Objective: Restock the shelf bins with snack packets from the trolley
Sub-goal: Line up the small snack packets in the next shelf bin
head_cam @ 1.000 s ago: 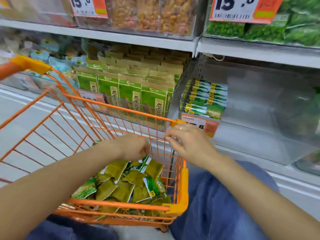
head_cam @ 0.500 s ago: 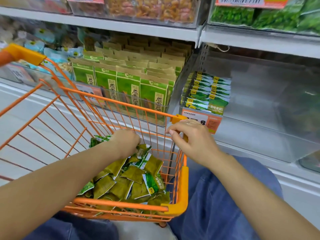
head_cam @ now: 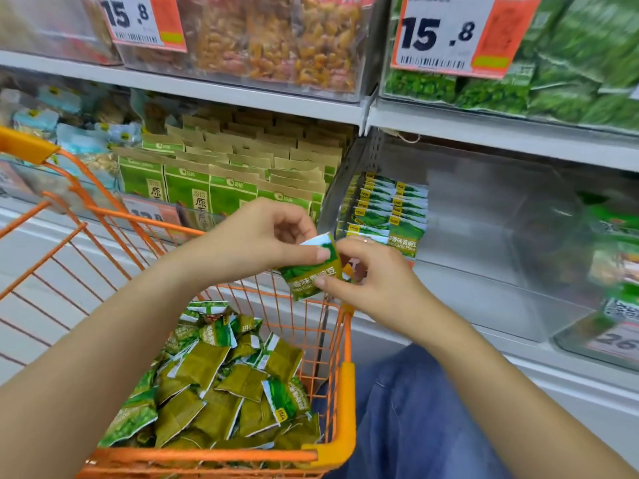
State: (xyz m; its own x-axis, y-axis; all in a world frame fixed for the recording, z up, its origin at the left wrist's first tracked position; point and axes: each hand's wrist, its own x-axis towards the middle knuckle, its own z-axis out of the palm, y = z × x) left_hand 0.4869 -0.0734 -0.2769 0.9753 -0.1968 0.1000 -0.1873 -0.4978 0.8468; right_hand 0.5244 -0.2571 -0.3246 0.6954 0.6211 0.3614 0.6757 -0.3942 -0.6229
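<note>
Both hands, left hand (head_cam: 256,243) and right hand (head_cam: 373,278), rose from the trolley (head_cam: 332,454), pinching one packet (head_cam: 313,271) before stacked bin packets (head_cam: 387,216).

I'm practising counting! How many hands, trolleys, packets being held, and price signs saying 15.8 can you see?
Hands: 2, left hand and right hand
Orange trolley: 1
Held packet: 1
15.8 price signs: 2
Total: 6
</note>
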